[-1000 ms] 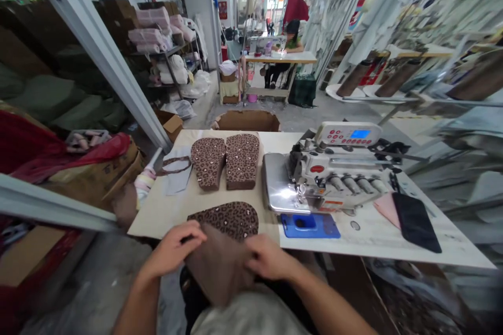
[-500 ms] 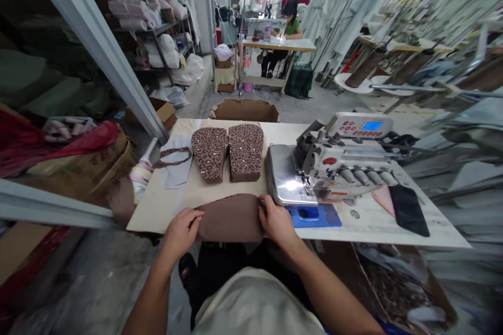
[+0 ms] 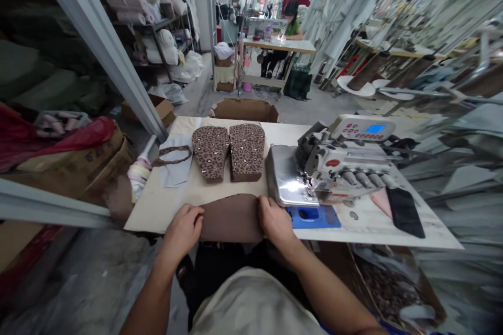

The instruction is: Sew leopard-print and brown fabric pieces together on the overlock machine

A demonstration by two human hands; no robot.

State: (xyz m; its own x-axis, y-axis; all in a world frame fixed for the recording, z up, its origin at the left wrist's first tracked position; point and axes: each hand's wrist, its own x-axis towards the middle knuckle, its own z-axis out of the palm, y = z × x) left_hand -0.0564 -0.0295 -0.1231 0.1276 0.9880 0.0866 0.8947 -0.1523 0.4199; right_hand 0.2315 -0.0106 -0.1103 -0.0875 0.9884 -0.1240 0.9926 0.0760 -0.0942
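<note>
A brown fabric piece (image 3: 231, 219) lies at the table's front edge, its plain side up and a thin patterned rim showing along the far side. My left hand (image 3: 184, 226) pinches its left end, fingers closed. At the right end, my right hand (image 3: 275, 220) is closed on the fabric's edge, thumb hidden. Beyond it are two stacks of leopard-print fabric pieces, a left stack (image 3: 211, 153) and a right stack (image 3: 247, 151). Right of them stands an overlock sewing machine (image 3: 346, 157) with a shiny metal plate (image 3: 286, 175) beside it.
A blue tray-like part (image 3: 314, 216) sits below the machine. A dark fabric piece (image 3: 406, 212) lies at right. Leopard-print strips (image 3: 173, 156) rest on grey sheets at left. Beyond the table are a cardboard box (image 3: 244, 111) and a person (image 3: 293, 26) at another sewing machine.
The view has shifted slightly. My left hand's grip on the fabric's left end and my right hand's grip have adjusted a little; the fabric has stayed nearly in place.
</note>
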